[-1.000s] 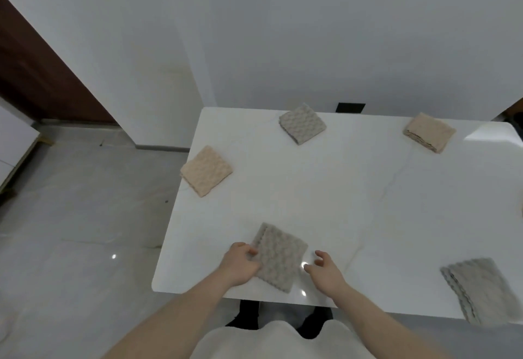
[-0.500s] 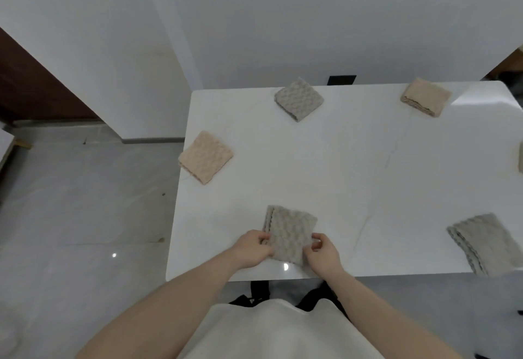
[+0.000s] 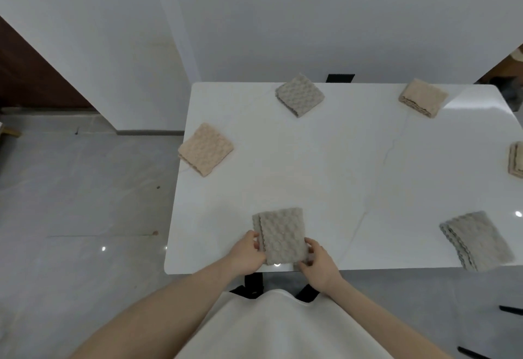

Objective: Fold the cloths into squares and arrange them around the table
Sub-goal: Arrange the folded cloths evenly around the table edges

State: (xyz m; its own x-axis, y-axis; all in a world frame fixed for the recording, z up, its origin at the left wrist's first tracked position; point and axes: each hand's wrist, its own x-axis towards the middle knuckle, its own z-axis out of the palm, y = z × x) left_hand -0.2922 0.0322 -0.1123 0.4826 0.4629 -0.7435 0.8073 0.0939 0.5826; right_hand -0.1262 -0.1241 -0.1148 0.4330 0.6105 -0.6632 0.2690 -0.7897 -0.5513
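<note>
A folded grey waffle cloth (image 3: 283,234) lies at the near edge of the white table (image 3: 325,174). My left hand (image 3: 247,254) pinches its near left edge, and my right hand (image 3: 318,259) pinches its near right corner. Other folded cloths lie around the table: a beige one (image 3: 206,149) at the left edge, a grey one (image 3: 300,95) at the far side, a beige one (image 3: 423,97) at the far right, a beige one (image 3: 516,160) cut off at the right edge, and a grey one (image 3: 475,240) at the near right.
A white wall stands behind the table's far edge. Grey tiled floor (image 3: 85,203) lies to the left. Black table legs (image 3: 253,282) show under the near edge, close to my body.
The grey cloth has turned from a diagonal lie to square with the table's near edge. My right hand came in from beside it and took hold of its near right corner.
</note>
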